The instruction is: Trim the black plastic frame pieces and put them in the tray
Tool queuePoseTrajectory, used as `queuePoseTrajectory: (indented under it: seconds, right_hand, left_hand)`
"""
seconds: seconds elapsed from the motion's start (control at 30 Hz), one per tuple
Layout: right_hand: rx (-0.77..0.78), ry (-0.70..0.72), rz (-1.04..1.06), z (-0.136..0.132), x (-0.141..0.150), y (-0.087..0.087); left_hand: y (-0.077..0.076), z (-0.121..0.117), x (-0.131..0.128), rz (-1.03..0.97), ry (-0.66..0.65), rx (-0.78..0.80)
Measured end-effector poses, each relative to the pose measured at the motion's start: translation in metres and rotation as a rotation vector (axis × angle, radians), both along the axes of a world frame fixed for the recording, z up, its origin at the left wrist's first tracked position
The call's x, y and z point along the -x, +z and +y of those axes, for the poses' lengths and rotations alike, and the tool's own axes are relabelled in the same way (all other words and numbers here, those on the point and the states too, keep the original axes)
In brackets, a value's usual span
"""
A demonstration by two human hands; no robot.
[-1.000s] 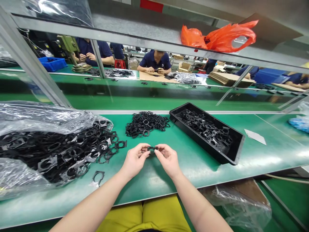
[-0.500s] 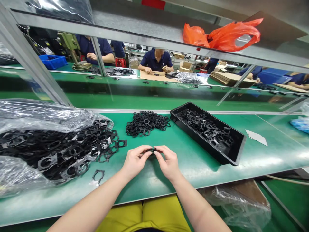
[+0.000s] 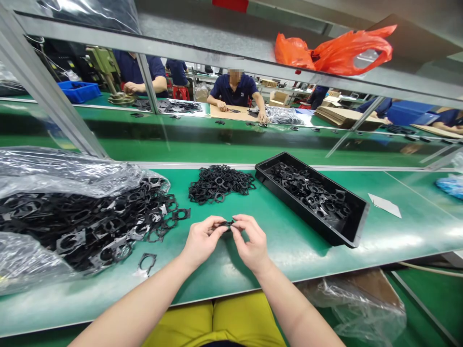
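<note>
A small black plastic part (image 3: pixel 227 224) is pinched between my two hands, mostly hidden by the fingers. My left hand (image 3: pixel 203 241) grips its left side with thumb and fingers. At its right end, the thumb and fingers of my right hand (image 3: pixel 250 241) are closed on it. Just beyond my hands lies a heap of black rings (image 3: pixel 221 184). To the left, many flat black frames with round holes (image 3: pixel 104 231) spill from a clear plastic bag (image 3: pixel 68 171). One single black frame (image 3: pixel 147 262) lies near my left forearm.
A black tray (image 3: pixel 307 207) holding similar black parts stands at the right, with a white card (image 3: pixel 384 205) beside it. Metal uprights and a shelf with an orange plastic bag (image 3: pixel 347 50) stand beyond. Across the line a co-worker (image 3: pixel 234 89) sits at a green belt (image 3: pixel 202 140).
My right fingers have loosened and shifted slightly on the black part; my left hand stays nearly still. The co-worker opposite has reached a hand forward to the belt.
</note>
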State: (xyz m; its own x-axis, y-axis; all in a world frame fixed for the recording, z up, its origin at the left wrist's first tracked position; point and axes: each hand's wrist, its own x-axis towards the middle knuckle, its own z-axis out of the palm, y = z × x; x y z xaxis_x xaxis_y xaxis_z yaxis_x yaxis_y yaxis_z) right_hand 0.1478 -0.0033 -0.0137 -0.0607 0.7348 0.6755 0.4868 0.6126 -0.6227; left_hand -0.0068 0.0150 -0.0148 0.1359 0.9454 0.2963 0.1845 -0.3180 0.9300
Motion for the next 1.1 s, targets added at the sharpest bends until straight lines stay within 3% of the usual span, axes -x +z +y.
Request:
queuePoseTrajectory:
  seconds: [0.3, 0.4, 0.57, 0.83, 1.1]
  right_hand:
    - [-0.013, -0.019, 0.006, -0.0016, 0.0029, 0.0002]
    - [0.048, -0.008, 0.075, -0.001, 0.0027, -0.0016]
    - [0.139, 0.014, 0.131, 0.0017, 0.0011, -0.0072]
    - [0.101, 0.087, 0.053, 0.0006, -0.0003, -0.0072]
    - [0.078, 0.055, 0.048, -0.0008, 0.0016, -0.0031]
  left_hand:
    - [-0.0013, -0.0003, -0.0013, -0.015, -0.039, 0.017]
    - [-0.0023, 0.0008, -0.0001, 0.005, -0.053, -0.001]
    - [-0.0011, 0.0034, 0.0035, 0.072, -0.067, -0.057]
    - [0.0058, 0.0027, 0.007, 0.185, -0.171, -0.21]
    - [0.0056, 0.0031, 0.0064, -0.029, -0.102, -0.01]
